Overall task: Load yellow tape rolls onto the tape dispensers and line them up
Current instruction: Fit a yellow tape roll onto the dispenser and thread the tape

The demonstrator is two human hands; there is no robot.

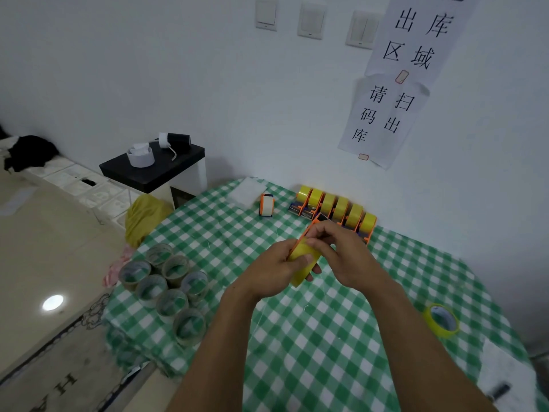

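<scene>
An orange tape dispenser with a yellow roll (303, 257) is held above the middle of the green checked table (326, 337). My left hand (276, 272) grips the roll from the left, thumb across its face. My right hand (341, 251) curls over the dispenser from the right, fingertips pinching at its top edge. A row of several loaded orange dispensers (335, 209) stands by the wall at the back. One orange dispenser with a pale roll (266, 205) stands alone to their left. A loose yellow roll (441, 321) lies at the right.
Several empty cardboard tape cores (166, 289) cluster at the table's left edge. A white foam sheet (248, 188) lies at the back, another white sheet (505, 376) at the front right. Left of the table stand a black-topped stand (154, 168) and a yellow bag (142, 215).
</scene>
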